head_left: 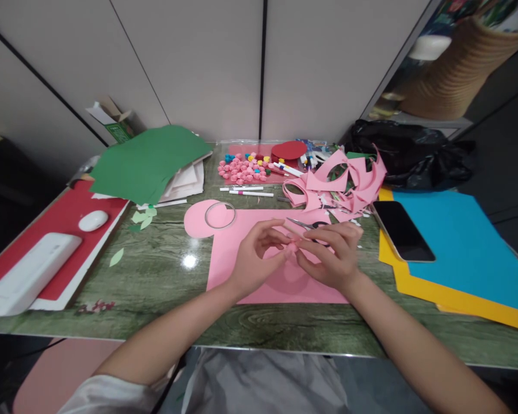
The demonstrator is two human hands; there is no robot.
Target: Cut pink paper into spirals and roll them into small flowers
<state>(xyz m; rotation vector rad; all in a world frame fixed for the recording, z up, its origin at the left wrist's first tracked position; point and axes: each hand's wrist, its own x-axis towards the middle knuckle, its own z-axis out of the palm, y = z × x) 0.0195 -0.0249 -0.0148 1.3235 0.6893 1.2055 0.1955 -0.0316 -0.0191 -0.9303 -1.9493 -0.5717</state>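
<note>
Over a sheet of pink paper [233,253], my two hands meet fingertip to fingertip. My left hand [261,253] pinches a small piece of pink paper [292,246] from the left, and my right hand [334,253] grips it from the right. A slim pale strip or stick shows between the fingers; I cannot make out which. Just behind my right hand lie scissors [317,225], partly covered by its fingers. A pink paper circle [198,219] and a ring of tape [206,215] rest at the sheet's upper left corner.
Behind stands a clear tray [278,178] of small pink rolls [244,169], near white pens [251,194] and pink paper scraps [328,178]. Green card [151,161], a white mouse [93,221] and a white device [34,273] lie left; a phone [403,230] on blue card [466,247] right.
</note>
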